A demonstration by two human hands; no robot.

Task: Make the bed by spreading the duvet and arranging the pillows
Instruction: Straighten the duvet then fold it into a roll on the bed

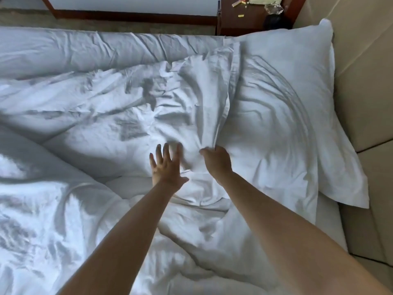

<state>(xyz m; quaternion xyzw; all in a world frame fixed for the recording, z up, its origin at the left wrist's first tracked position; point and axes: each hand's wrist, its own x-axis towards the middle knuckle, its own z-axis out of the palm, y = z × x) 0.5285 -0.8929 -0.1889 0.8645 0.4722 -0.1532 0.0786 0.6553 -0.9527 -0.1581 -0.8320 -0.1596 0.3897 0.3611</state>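
This is a bedroom, perhaps a hotel room. A bed with a rumpled white duvet [89, 107] fills most of the frame, with a large white pillow [282, 124] at right against a padded beige headboard [365, 81]. At the upper right stands a dark wooden nightstand [240, 20] with small clutter; carpet [106, 24] runs along the top.

Rumpled white duvet [106, 107] beside plump pillow [280, 124]

Both arms outstretched; left hand [167, 167] flat, fingers spread; right hand [217, 161] curled, gripping
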